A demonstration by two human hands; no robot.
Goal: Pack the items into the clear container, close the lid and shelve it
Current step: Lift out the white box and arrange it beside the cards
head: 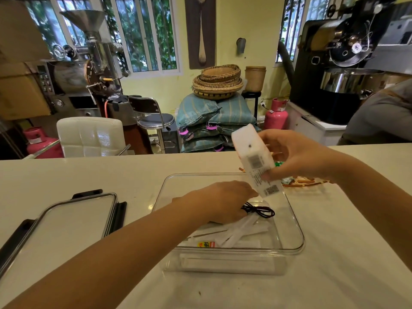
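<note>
White desk [334,275] underneath. Clear container [296,233] open at centre — white packets [236,235] and a black cable [259,210] inside. Lid [73,219] flat, left of it. Right hand [296,157] gripping a white box [254,157], tilted over the far rim. Left hand [219,200] inside, resting on the packets, grip unclear.

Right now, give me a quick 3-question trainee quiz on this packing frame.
1. True or false: the lid is on the container.
2. What does the right hand hold? A) white box B) black cable C) basket
3. Where is the left hand?

Key: 1. False; it lies on the counter to the left. 2. A, the white box. 3. Inside the container, by the black cable and white packets.
</note>
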